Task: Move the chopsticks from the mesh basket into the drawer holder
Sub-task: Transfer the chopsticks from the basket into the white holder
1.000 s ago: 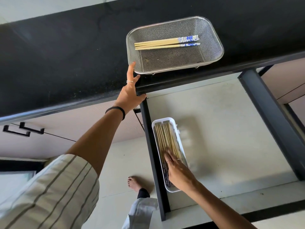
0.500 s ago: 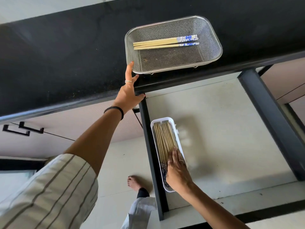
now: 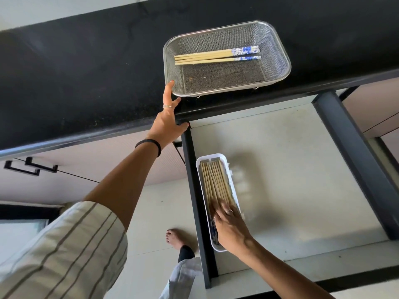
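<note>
Nearest: right hand (image 3: 230, 228) flat, fingers straight, pressing chopsticks in holder (image 3: 235, 186), drawer (image 3: 302, 169). Farther: left hand (image 3: 167, 124) open on desk (image 3: 86, 72), fingertip beside basket (image 3: 282, 61). Remaining chopsticks (image 3: 207, 57) lying crosswise, right of left fingers.

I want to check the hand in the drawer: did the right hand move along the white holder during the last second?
Yes. The right hand slid slightly along the white holder, toward its far end nearer the counter, over the chopsticks inside.
</note>
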